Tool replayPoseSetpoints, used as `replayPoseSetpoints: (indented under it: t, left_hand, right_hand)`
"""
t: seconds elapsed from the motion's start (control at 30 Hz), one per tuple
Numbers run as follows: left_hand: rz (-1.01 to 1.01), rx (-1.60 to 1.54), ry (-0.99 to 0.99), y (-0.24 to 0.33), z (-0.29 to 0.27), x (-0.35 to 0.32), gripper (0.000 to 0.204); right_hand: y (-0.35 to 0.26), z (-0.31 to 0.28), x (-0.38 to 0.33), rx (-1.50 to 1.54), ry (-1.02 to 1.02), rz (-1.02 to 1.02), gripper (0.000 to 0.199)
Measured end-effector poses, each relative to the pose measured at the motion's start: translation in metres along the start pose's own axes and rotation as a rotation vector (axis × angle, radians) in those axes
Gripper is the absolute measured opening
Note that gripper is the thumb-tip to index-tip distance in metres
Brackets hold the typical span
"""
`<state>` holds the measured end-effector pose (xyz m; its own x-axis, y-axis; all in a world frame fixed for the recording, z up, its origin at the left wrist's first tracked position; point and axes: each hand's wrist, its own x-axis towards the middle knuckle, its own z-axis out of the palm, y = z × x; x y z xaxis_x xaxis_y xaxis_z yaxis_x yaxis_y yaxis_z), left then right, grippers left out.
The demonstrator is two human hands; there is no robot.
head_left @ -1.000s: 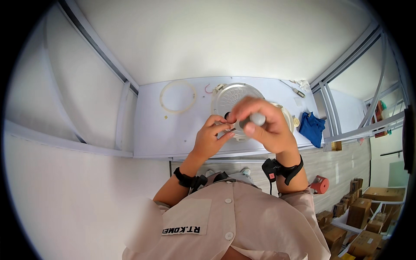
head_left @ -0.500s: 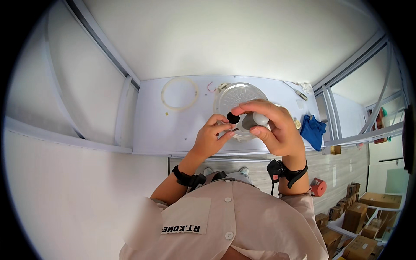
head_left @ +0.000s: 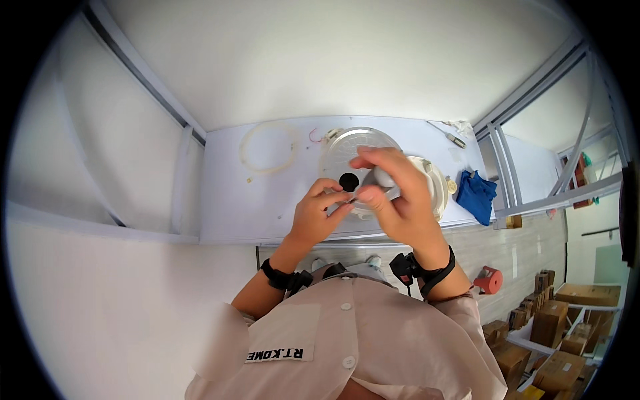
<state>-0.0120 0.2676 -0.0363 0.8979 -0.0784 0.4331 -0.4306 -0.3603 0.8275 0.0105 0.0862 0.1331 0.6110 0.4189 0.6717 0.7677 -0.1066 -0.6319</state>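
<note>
My left hand (head_left: 315,213) is over the front of a round silver metal disc (head_left: 357,139), its thumb and fingers pinched on a small dark piece too small to name. A black round part (head_left: 349,182) lies right beside these fingertips; whether they touch it I cannot tell. From the right, my right hand (head_left: 407,200) curves round a grey rounded piece (head_left: 383,177), thumb and forefinger tips apart. Its other fingers are hidden, so how firmly the piece is gripped does not show. A cream round housing (head_left: 437,190) shows to the right, partly behind this hand.
On the white table (head_left: 223,207), a thin translucent ring (head_left: 242,153), a red wire (head_left: 314,136) and a small yellow piece (head_left: 249,180) lie to the left. A screwdriver-like tool (head_left: 456,141) and a blue cloth (head_left: 476,197) are at right. Cardboard boxes (head_left: 549,323) stand lower right.
My right hand has moved left, closer to my left hand, bringing the grey rounded piece along. More of the cream housing shows. The whole view has shifted slightly.
</note>
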Motion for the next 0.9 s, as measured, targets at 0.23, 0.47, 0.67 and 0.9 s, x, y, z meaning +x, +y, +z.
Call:
replayPoseSetpoints:
  t: [0.23,0.47,0.67,0.9]
  left_hand:
    - [0.019,-0.008,0.024,-0.004,0.001,0.0,0.019]
    - [0.004,0.008,0.018,0.005,-0.001,0.001,0.023]
    - [0.008,0.017,0.028,0.003,0.0,0.001,0.024]
    - [-0.033,0.108,-0.024,0.012,-0.005,0.0,0.027]
  right_hand:
    - [0.005,0.003,-0.007,0.357,-0.136,0.24,0.056]
    - [0.0,0.014,-0.009,0.346,-0.013,0.399,0.05]
    - [-0.002,0.021,-0.01,0.531,0.049,0.268,0.038]
    - [-0.001,0.004,-0.018,0.431,0.207,0.266,0.035]
